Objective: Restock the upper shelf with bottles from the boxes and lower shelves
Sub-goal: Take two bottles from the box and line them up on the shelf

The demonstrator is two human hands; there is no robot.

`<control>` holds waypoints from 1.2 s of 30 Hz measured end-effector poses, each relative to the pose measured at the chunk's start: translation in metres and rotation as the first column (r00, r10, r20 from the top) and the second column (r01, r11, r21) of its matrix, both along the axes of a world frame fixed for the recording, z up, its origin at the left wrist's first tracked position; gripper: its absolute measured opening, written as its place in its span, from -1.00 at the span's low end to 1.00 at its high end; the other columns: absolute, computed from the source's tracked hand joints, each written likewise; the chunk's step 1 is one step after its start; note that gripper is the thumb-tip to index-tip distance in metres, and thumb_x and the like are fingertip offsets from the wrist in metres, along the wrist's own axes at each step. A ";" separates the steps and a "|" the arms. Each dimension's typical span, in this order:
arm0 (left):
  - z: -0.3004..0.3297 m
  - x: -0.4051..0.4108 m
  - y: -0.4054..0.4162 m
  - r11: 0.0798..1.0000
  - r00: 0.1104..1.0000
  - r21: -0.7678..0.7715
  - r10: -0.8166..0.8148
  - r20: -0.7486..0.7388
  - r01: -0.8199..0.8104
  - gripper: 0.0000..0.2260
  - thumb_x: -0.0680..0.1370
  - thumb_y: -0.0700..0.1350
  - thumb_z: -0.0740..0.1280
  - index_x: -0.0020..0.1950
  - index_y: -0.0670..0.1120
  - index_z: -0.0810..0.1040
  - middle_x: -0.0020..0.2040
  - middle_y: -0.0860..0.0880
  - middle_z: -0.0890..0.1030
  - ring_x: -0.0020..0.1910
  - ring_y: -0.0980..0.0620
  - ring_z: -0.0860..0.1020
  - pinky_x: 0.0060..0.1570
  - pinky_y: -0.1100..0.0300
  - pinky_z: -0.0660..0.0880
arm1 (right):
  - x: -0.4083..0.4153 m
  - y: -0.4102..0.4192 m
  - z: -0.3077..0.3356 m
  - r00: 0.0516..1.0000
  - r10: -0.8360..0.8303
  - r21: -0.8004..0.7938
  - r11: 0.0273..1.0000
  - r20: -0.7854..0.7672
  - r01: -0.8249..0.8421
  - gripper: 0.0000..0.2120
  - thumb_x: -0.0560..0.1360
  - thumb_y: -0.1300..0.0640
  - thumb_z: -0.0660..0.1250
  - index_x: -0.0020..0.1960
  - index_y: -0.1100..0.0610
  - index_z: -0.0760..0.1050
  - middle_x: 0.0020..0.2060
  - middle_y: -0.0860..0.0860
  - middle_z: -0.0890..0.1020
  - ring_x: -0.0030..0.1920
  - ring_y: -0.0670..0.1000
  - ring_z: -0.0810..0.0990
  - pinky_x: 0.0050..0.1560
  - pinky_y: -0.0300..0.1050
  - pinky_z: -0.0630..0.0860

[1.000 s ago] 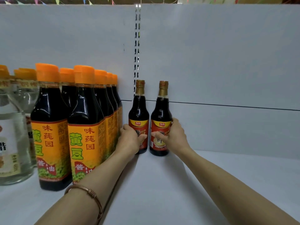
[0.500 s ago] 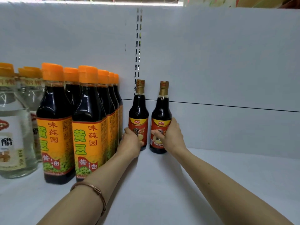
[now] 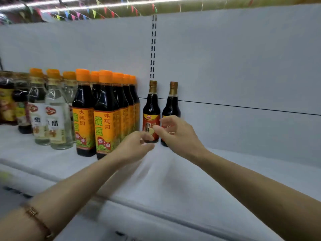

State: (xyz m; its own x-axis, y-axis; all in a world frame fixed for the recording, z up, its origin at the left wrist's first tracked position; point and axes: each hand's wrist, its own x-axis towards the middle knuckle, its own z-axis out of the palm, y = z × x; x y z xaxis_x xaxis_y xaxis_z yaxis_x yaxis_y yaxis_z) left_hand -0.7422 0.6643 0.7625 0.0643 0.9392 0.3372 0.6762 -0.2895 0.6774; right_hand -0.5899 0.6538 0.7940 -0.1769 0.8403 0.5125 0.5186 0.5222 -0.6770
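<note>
Head view, landmark: the slotted upright (image 3: 152, 47) in the white back panel of the shelf (image 3: 173, 180).
Two small bottles: your gold-capped bottle with the red label (image 3: 151, 108) stands on the shelf right under the slotted upright, against the back panel; its twin (image 3: 172, 103) stands just to the right of it, a narrow gap between them. Both are upright.
Left hand: your left hand (image 3: 134, 147) sits below and a little left of the slotted upright, in front of the red-label bottle's base. Its fingers are loosely curled and hold nothing; whether they brush the bottle you cannot tell, as the hand is blurred.
Right hand: your right hand (image 3: 175, 133) is below and right of the slotted upright, in front of the twin bottle's label. Its fingers are relaxed, half spread, gripping nothing.
Orange-capped bottles: a block of dark bottles with orange-yellow labels (image 3: 106, 115) stands left of the slotted upright, in rows running to the back panel.
Clear bottles: further left of the slotted upright, clear bottles with white labels (image 3: 55, 115).
Wrist: a thin bracelet (image 3: 37, 221) on your left wrist, low and far left of the upright.
</note>
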 end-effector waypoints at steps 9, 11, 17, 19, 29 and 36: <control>-0.026 -0.044 -0.144 0.964 0.961 0.052 0.253 0.115 -0.260 -0.91 0.55 -0.08 0.34 -0.04 0.13 0.55 -0.04 0.15 0.61 -0.04 0.16 0.58 -0.10 0.28 0.49 | -0.045 -0.079 0.000 0.891 0.446 -0.042 0.895 0.087 -0.444 -0.65 0.52 -0.13 0.33 0.21 0.03 0.50 0.06 -0.14 0.59 0.08 -0.16 0.56 0.10 -0.22 0.52; -0.033 -0.060 -0.173 0.949 0.947 0.044 0.306 0.096 -0.312 -0.92 0.55 -0.08 0.33 -0.03 0.12 0.55 -0.04 0.14 0.60 -0.05 0.18 0.57 -0.15 0.27 0.52 | -0.066 -0.096 -0.003 0.845 0.529 -0.072 0.848 0.077 -0.524 -0.65 0.52 -0.14 0.33 0.23 0.01 0.47 0.03 -0.17 0.57 0.06 -0.18 0.55 0.10 -0.22 0.52; -0.040 -0.121 -0.242 0.891 0.891 -0.022 0.454 0.015 -0.454 -0.87 0.57 -0.02 0.30 0.11 0.07 0.53 0.08 0.15 0.59 0.11 0.19 0.54 0.15 0.20 0.47 | -0.133 -0.140 -0.015 0.733 0.670 -0.111 0.742 0.116 -0.661 -0.63 0.55 -0.15 0.29 0.26 0.01 0.46 0.02 -0.21 0.55 0.02 -0.27 0.53 -0.06 -0.42 0.48; -0.045 -0.146 -0.265 0.867 0.869 -0.061 0.495 -0.002 -0.494 -0.84 0.58 0.02 0.29 0.14 0.09 0.51 0.10 0.19 0.56 0.14 0.20 0.51 0.17 0.18 0.45 | -0.158 -0.154 -0.017 0.697 0.706 -0.152 0.708 0.126 -0.690 -0.64 0.55 -0.19 0.26 0.24 -0.02 0.47 0.03 -0.22 0.55 0.01 -0.28 0.53 -0.10 -0.43 0.48; -0.079 -0.327 -0.398 0.780 0.795 -0.167 0.603 -0.060 -0.604 -0.89 0.56 -0.03 0.33 0.08 0.10 0.55 0.03 0.20 0.60 0.07 0.25 0.55 0.14 0.17 0.51 | -0.346 -0.246 -0.054 0.504 0.851 -0.276 0.524 0.144 -0.806 -0.69 0.57 -0.18 0.20 0.18 -0.03 0.49 0.03 -0.18 0.58 0.05 -0.22 0.54 0.05 -0.27 0.47; -0.098 -0.460 -0.471 0.674 0.696 -0.185 0.712 -0.099 -0.716 -0.89 0.55 -0.04 0.35 -0.01 0.19 0.52 -0.03 0.20 0.61 -0.03 0.32 0.56 -0.06 0.43 0.46 | -0.494 -0.302 -0.073 0.385 0.903 -0.295 0.428 0.192 -0.854 -0.66 0.56 -0.21 0.20 0.20 -0.04 0.50 0.05 -0.18 0.58 0.06 -0.21 0.53 0.10 -0.21 0.48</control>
